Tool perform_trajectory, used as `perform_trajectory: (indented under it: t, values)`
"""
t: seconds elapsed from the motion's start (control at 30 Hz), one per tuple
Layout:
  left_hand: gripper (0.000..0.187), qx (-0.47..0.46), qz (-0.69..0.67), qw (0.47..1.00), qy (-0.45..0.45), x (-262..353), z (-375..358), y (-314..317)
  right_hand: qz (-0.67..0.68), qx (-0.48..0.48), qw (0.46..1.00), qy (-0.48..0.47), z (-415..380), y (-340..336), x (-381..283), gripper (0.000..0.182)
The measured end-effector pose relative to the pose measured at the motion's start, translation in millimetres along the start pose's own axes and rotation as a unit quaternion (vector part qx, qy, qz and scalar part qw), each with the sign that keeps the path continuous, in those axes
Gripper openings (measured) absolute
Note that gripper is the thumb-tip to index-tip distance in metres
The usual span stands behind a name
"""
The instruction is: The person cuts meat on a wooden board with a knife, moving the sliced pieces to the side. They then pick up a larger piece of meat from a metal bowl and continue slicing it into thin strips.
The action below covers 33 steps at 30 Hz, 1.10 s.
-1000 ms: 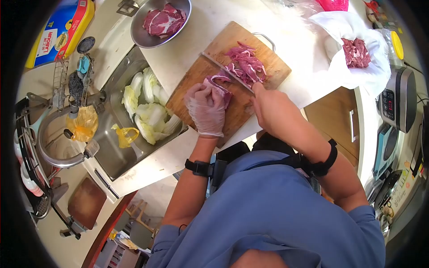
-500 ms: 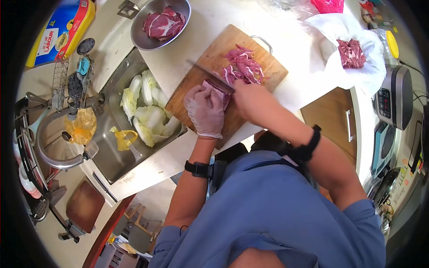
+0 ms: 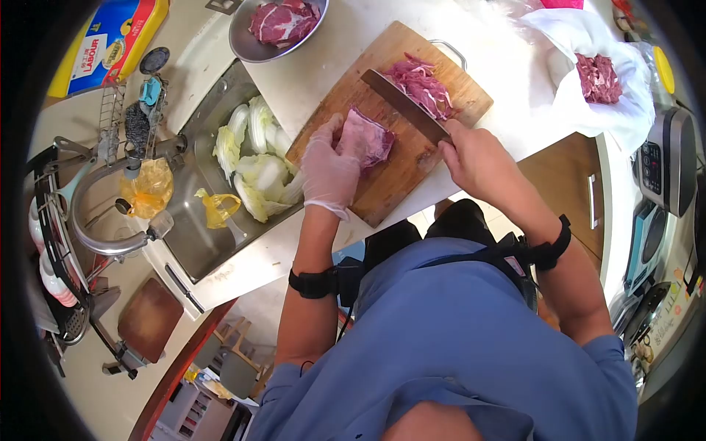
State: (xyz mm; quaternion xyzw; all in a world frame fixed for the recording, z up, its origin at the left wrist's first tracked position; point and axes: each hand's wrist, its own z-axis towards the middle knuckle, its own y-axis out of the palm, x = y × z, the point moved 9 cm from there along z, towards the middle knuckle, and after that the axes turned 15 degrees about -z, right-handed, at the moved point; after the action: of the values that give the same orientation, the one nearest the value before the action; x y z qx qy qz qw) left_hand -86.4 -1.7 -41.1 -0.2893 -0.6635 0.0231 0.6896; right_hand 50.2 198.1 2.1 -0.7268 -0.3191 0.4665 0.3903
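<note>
Knife moved off meat, beside slices

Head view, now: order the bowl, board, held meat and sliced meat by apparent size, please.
1. Board
2. Bowl, though the frame's top edge cuts it off
3. Held meat and sliced meat: too alike to rank

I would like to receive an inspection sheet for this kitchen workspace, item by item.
Surface: cutting board on white counter.
Job's things: knife beside sliced meat; meat piece on the board.
Clutter: metal bowl and white bag, both holding meat.
Hands: left hand, gloved, holding the meat piece; right hand, bare, gripping the knife.
Cables: thin dark line near left sleeve, possibly a cord.
Surroundings: sink with cabbage and yellow bag; appliance at right.
</note>
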Motion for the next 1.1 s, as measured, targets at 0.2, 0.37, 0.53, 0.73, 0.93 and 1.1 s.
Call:
perform_trajectory:
  t: [0.2,0.37,0.53,0.73,0.93,1.1]
  values:
    - [0.035,-0.185,0.086,0.966,-0.159,19.9,-5.2,28.8,-0.026,0.007,1.000,0.005,-4.2,-4.4,5.8,0.019]
    - [0.028,-0.116,-0.077,0.982,-0.126,36.6,-35.2,28.9,-0.006,-0.015,1.000,0.005,-6.8,3.2,6.0,0.018]
    - [0.026,-0.033,-0.024,0.993,0.109,79.3,-35.2,11.3,-0.010,-0.015,1.000,0.008,-6.0,6.3,11.8,0.017]
    - [0.034,0.014,0.041,0.984,0.171,96.1,-36.5,3.9,-0.013,-0.010,1.000,0.011,-7.4,5.3,12.6,0.017]
    - [0.031,0.126,0.219,0.944,0.213,100.4,-32.6,8.9,0.000,0.008,1.000,0.005,-6.9,7.9,12.9,0.019]
    - [0.039,-0.021,-0.038,0.994,-0.103,41.1,-49.3,31.4,0.010,0.015,1.000,0.023,-8.3,6.7,16.2,0.020]
